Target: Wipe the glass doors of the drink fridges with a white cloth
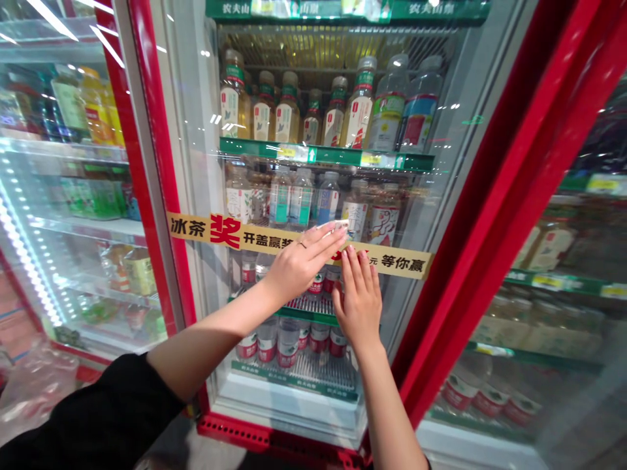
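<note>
A long yellow sticker strip with black and red Chinese characters runs across the glass door of a drinks fridge. My left hand reaches across its middle with fingers long and close together. Under its fingertips, a small white flat piece is pressed at the strip's upper edge; its kind is unclear. My right hand lies flat just below and to the right, fingertips touching the strip, and holds nothing. Part of the lettering is covered by both hands.
Behind the glass, bottled drinks stand on several shelves with green price rails. Red frames border the door. More fridges with drinks flank it on both sides. Crumpled clear plastic lies at lower left.
</note>
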`<action>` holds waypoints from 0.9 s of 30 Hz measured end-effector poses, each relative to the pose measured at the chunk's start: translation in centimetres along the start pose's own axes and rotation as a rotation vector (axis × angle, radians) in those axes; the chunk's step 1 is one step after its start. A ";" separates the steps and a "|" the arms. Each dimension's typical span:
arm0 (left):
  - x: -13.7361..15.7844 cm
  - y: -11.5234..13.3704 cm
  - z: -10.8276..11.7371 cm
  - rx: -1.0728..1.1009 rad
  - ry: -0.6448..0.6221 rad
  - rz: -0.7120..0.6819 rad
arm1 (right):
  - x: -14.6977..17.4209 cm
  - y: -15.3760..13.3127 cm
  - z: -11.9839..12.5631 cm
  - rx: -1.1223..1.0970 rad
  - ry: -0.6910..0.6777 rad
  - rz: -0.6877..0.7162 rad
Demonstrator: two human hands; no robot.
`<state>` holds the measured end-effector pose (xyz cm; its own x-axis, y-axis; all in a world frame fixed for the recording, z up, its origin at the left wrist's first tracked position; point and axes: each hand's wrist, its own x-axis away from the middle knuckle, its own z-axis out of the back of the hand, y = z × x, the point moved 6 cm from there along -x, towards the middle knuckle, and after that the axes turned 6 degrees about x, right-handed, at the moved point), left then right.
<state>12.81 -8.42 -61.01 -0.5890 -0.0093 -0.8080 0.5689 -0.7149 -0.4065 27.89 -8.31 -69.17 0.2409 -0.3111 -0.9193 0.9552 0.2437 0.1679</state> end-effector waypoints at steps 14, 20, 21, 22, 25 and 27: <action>-2.1 -1.1 0.1 0.086 0.044 -0.035 | -0.2 0.3 0.0 -0.032 0.011 -0.043; 0.9 -0.3 1.2 0.062 -0.029 -0.188 | -0.4 1.1 0.6 -0.055 0.051 -0.082; 1.2 -0.4 1.5 0.063 -0.055 -0.198 | -0.5 1.3 0.7 -0.051 0.048 -0.091; 1.3 -0.7 1.7 0.063 -0.073 -0.201 | -0.5 1.5 0.8 -0.047 0.050 -0.098; 0.4 -1.4 1.9 0.059 -0.060 -0.158 | -0.5 1.9 1.0 -0.039 0.066 -0.099; -1.0 -1.7 1.5 0.066 -0.013 -0.100 | -0.5 1.9 1.0 -0.039 0.072 -0.101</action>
<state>11.57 -8.29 -58.91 -0.6484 0.0561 -0.7592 0.4683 -0.7569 -0.4558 29.76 -8.59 -68.01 0.1300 -0.2695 -0.9542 0.9662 0.2505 0.0609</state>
